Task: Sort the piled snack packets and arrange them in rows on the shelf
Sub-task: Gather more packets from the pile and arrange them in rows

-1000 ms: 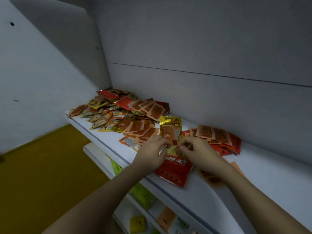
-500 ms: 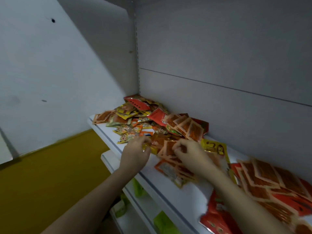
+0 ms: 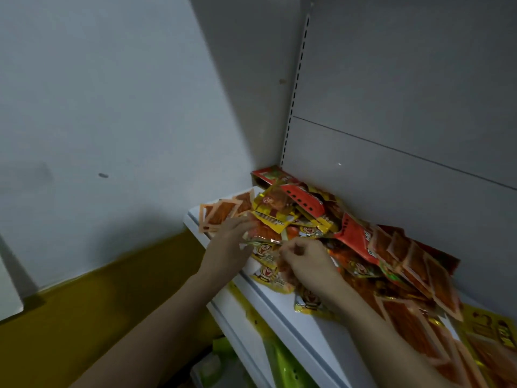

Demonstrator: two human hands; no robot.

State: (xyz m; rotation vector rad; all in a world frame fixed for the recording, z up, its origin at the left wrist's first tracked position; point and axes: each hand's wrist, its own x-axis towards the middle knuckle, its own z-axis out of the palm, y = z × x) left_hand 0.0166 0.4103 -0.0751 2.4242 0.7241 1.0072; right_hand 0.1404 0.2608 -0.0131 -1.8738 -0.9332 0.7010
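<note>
Both hands have moved along the shelf (image 3: 282,312) to its far left end, away from the red and gold packets they were handling a second ago near the middle; those now lie off to the right, the gold packet (image 3: 492,329) just at the frame edge. The view has swung with them, so the pile (image 3: 302,219) in the corner against the back panel (image 3: 391,107) now fills the centre.

The left hand (image 3: 228,247) reaches into the near side of the pile, its fingers (image 3: 243,224) lying on or curling round an orange packet (image 3: 263,232); whether they truly grip it I cannot tell through the blur. The right hand (image 3: 306,266) sits just beside it with fingers curled together, pinching at a small yellow packet (image 3: 270,254) at the pile's front edge.

My reading: the last packet is set down and the hands have gone back for more, so this is a fresh pick, with sorting far from done. The packets in the pile overlap loosely, no rows visible here, and several yellow ones lie near the shelf lip, so a careless pull could slide them off
</note>
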